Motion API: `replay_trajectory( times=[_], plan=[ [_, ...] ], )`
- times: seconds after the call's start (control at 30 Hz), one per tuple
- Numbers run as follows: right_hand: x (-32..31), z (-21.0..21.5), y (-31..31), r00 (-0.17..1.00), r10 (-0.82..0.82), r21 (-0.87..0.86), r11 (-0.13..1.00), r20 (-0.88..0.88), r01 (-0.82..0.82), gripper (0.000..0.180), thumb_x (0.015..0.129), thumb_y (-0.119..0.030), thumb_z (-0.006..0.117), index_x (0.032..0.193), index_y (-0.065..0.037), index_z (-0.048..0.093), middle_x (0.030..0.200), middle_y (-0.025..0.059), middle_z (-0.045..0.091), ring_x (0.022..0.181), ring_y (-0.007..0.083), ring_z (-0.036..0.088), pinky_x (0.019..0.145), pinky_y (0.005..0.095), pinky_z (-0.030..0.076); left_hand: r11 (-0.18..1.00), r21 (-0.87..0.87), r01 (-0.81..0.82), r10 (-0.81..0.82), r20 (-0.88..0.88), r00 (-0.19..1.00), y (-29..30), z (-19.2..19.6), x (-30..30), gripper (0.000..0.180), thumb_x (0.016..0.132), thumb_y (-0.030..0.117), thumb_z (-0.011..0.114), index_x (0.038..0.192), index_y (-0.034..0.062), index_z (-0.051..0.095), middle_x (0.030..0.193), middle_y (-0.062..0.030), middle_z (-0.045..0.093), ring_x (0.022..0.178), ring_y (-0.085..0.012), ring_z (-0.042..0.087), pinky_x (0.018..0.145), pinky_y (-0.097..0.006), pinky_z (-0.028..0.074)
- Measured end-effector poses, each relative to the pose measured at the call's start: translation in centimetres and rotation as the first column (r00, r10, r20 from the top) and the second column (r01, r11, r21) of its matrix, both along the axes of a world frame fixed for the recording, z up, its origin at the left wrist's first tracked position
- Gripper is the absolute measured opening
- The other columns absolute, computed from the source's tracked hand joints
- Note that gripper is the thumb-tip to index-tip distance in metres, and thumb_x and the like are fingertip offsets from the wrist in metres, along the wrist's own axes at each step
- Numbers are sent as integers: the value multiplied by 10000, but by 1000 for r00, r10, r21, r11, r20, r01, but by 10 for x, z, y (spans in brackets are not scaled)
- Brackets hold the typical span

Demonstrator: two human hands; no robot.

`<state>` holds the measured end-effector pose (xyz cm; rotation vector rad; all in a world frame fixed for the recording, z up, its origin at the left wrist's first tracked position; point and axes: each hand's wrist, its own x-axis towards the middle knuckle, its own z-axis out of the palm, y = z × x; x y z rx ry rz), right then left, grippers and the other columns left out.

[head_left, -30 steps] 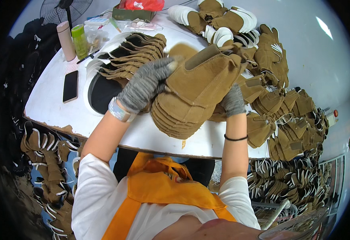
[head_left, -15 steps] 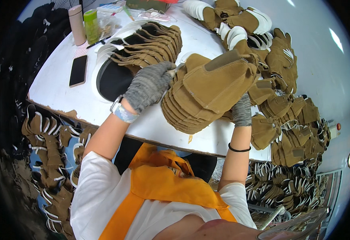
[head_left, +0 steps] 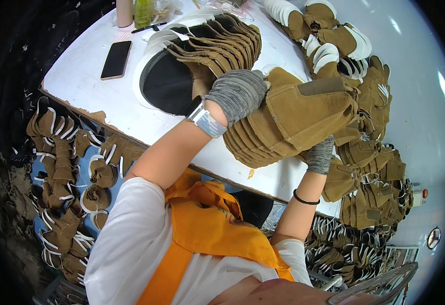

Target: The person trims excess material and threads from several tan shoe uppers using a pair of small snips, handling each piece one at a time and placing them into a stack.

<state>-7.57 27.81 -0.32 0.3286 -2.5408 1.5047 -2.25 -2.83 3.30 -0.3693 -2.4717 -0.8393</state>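
A thick stack of brown suede boot uppers (head_left: 303, 109) is tilted over the white table between my hands. My left hand (head_left: 240, 94), in a grey knit glove, is closed at the stack's left edge, with fingertips against the top upper. Under the stack's right side is my gloved right hand (head_left: 320, 155), gripping from below; the brown layers hide its fingers. Just beyond my left hand, a second row of nested brown uppers (head_left: 222, 43) with black lining and white curved edges rests on the table.
A phone (head_left: 116, 60), a pen (head_left: 148, 28), a pink bottle (head_left: 125, 12) and a green bottle (head_left: 143, 12) occupy the table's far left. More bundled uppers (head_left: 367, 162) crowd the right edge. Others (head_left: 59, 168) lie below on the left, beyond the table's worn edge (head_left: 100, 119).
The whole view has shifted, putting the table's things farther right. My left hand has moved right, closer over the held stack's edge. My right hand stays beneath the stack.
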Motion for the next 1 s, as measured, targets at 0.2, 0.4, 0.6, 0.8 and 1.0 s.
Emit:
replay_trajectory(
  times=[0.2, 0.4, 0.6, 0.8, 1.0],
  plan=[
    [3, 5, -8, 998, -4, -99, 995, 59, 10, 340, 964, -101, 352, 1279, 3, 431, 1248, 141, 528, 1066, 244, 537, 866, 337, 474, 994, -108, 0, 3, 26, 1000, -7, 1, -32, 294, 840, 265, 527, 800, 1, 649, 787, -184, 638, 783, -333, 623, 723, -420, 490],
    [10, 10, -15, 997, -54, -29, 998, 53, 55, 337, 953, -96, 390, 1269, 10, 438, 1217, 135, 553, 1037, 244, 552, 860, 338, 474, 980, -201, 8, 24, 159, 987, -13, 32, -27, 246, 796, 214, 562, 891, 20, 680, 888, -190, 663, 849, -334, 645, 762, -419, 506],
    [-11, -14, 6, 999, -27, -186, 982, 41, 35, 352, 949, -114, 428, 1277, 15, 425, 1218, 124, 542, 1010, 228, 555, 826, 328, 479, 937, -333, -108, 72, -120, 990, -37, 32, -16, 248, 797, 248, 577, 915, 45, 657, 836, -150, 656, 797, -300, 638, 713, -410, 503],
    [-2, -9, 0, 999, -15, -228, 973, 36, 23, 355, 961, -126, 425, 1289, 8, 403, 1224, 112, 530, 1016, 219, 544, 833, 325, 475, 974, -223, -28, 41, 56, 998, -60, 50, 54, 175, 866, 211, 555, 943, 58, 593, 806, -139, 602, 777, -320, 595, 701, -401, 489],
    [5, -2, 0, 997, -71, -123, 990, -29, 67, 320, 961, -153, 446, 1231, 18, 457, 1147, 105, 566, 997, 209, 544, 838, 322, 466, 872, -276, 404, -262, 433, 862, -105, 18, 117, 255, 820, 120, 624, 1073, 96, 629, 1028, -116, 611, 946, -289, 586, 848, -364, 470]
  ],
)
